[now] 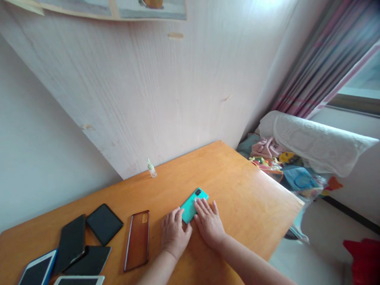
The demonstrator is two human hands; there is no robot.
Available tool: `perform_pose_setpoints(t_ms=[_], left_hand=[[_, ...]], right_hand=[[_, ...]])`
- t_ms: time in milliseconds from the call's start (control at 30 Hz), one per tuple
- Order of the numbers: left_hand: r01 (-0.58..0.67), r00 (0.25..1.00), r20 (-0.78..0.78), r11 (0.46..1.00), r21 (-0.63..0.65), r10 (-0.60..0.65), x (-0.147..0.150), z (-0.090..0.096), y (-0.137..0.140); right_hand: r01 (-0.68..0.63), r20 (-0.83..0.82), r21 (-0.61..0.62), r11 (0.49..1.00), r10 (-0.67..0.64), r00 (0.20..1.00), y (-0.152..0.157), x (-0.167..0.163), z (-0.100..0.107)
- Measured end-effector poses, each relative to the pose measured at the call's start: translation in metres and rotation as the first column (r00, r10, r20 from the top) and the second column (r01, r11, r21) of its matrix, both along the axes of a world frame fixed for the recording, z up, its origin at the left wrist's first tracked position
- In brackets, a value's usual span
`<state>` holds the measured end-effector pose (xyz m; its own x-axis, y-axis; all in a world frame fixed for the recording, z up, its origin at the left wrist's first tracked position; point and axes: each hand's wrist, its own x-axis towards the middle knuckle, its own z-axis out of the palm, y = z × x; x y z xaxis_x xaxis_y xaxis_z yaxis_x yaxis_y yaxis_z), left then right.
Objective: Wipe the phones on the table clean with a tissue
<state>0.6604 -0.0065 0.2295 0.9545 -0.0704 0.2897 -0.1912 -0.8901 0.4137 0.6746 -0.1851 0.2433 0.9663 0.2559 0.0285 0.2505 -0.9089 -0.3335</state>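
At the left of the wooden tabletop point(26, 241), a phone with a blue edge point(37, 269) lies cut off by the bottom of the view, next to a long black case point(71, 241). This case overlaps a dark flat piece point(90, 260), and a white phone point(80, 281) shows partly just below. A black tablet point(104, 224) lies flat beside them, then a clear brown phone case point(137, 241) with a cutout near its upper corner. Further back, a small bottle point(151, 170) stands upright near the wall point(178, 99). The left hand point(176, 231) has its fingers loosely bent, with thumb and forefinger around the near left corner of a teal phone point(190, 208); whether it grips, I cannot tell. That phone lies on the tabletop, back up, its camera at the far end. The right hand point(209, 221) is spread fairly flat, fingertips resting on the phone's back without grasping it. Past the tabletop's right end lie a white bundle point(314, 138) and a blue bag point(298, 178), with something red point(365, 257) on the floor point(314, 245)
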Motion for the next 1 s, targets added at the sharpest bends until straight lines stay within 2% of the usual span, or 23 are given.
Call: perform_pose_setpoints(t_ms=[67, 100, 133, 200, 267, 300, 367, 433, 467, 500, 567, 633, 667, 700, 800, 833, 933, 1000], left_hand=[[0.006, 1.0, -0.007, 1.0, 0.001, -0.006, 0.0, -0.001, 0.001], [0.008, 1.0, -0.009, 1.0, 0.003, -0.008, 0.0, 0.0, 0.001], [0.008, 1.0, -0.01, 1.0, 0.006, -0.008, 0.0, 0.0, 0.001], [0.007, 1.0, -0.007, 1.0, 0.014, -0.007, 0.001, 0.001, 0.001], [0.011, 1.0, -0.006, 1.0, 0.017, -0.01, 0.001, 0.001, 0.001], [0.015, 1.0, -0.008, 1.0, 0.016, -0.015, 0.001, 0.001, 0.001], [0.018, 1.0, -0.017, 1.0, 0.007, -0.018, 0.001, 0.001, 0.002], [0.017, 1.0, -0.022, 1.0, -0.002, -0.017, 0.0, 0.0, 0.002], [0.014, 1.0, -0.02, 1.0, -0.003, -0.015, 0.0, 0.0, 0.002], [0.013, 1.0, -0.014, 1.0, -0.001, -0.013, 0.0, 0.0, 0.002], [0.013, 1.0, -0.002, 1.0, 0.006, -0.013, 0.001, 0.0, 0.002], [0.008, 1.0, -0.006, 1.0, 0.004, -0.008, 0.0, 0.0, 0.001], [0.005, 1.0, -0.014, 1.0, -0.002, -0.005, 0.0, 0.0, 0.0], [0.002, 1.0, -0.024, 1.0, -0.011, -0.003, 0.0, 0.001, 0.0], [0.0, 0.999, -0.046, 0.999, -0.044, -0.002, -0.002, 0.0, -0.001], [-0.002, 0.999, -0.048, 0.999, -0.052, -0.001, -0.002, 0.0, -0.001], [-0.011, 0.999, -0.047, 0.998, -0.065, 0.008, -0.003, 0.001, -0.003], [-0.02, 0.999, -0.051, 0.997, -0.075, 0.016, -0.003, 0.001, -0.004]], right_hand=[[-0.147, 0.006, 0.04, 0.988, 0.147, 0.989, 0.004, -0.008, 0.0], [-0.166, 0.006, 0.048, 0.985, 0.166, 0.986, 0.004, -0.009, 0.001], [-0.141, 0.005, 0.045, 0.989, 0.141, 0.99, 0.003, -0.008, 0.002], [0.009, 0.002, 0.015, 1.0, -0.009, 1.0, -0.001, -0.002, 0.006], [0.147, 0.002, -0.009, 0.989, -0.147, 0.989, -0.003, 0.004, 0.008], [0.15, -0.004, -0.002, 0.989, -0.15, 0.989, -0.003, 0.004, 0.008], [-0.002, -0.026, 0.048, 0.999, 0.003, 1.0, 0.0, 0.0, 0.008], [-0.191, -0.034, 0.102, 0.976, 0.196, 0.98, 0.002, -0.006, 0.007], [-0.225, -0.034, 0.111, 0.968, 0.23, 0.973, 0.002, -0.007, 0.008], [-0.202, -0.032, 0.103, 0.974, 0.206, 0.978, 0.001, -0.006, 0.008], [-0.029, -0.021, 0.057, 0.998, 0.03, 0.999, -0.002, -0.001, 0.009], [0.12, -0.005, 0.017, 0.993, -0.12, 0.993, -0.003, 0.005, 0.009], [0.119, -0.002, 0.014, 0.993, -0.119, 0.993, -0.003, 0.006, 0.007], [0.066, -0.002, 0.021, 0.998, -0.066, 0.998, -0.002, 0.006, 0.006], [-0.153, 0.005, 0.044, 0.987, 0.153, 0.988, 0.0, -0.001, -0.002], [-0.148, 0.009, 0.034, 0.988, 0.147, 0.989, -0.001, -0.003, -0.004], [0.066, 0.02, -0.024, 0.998, -0.066, 0.998, -0.004, -0.003, -0.011], [0.15, 0.027, -0.05, 0.987, -0.149, 0.988, -0.005, 0.0, -0.015]])
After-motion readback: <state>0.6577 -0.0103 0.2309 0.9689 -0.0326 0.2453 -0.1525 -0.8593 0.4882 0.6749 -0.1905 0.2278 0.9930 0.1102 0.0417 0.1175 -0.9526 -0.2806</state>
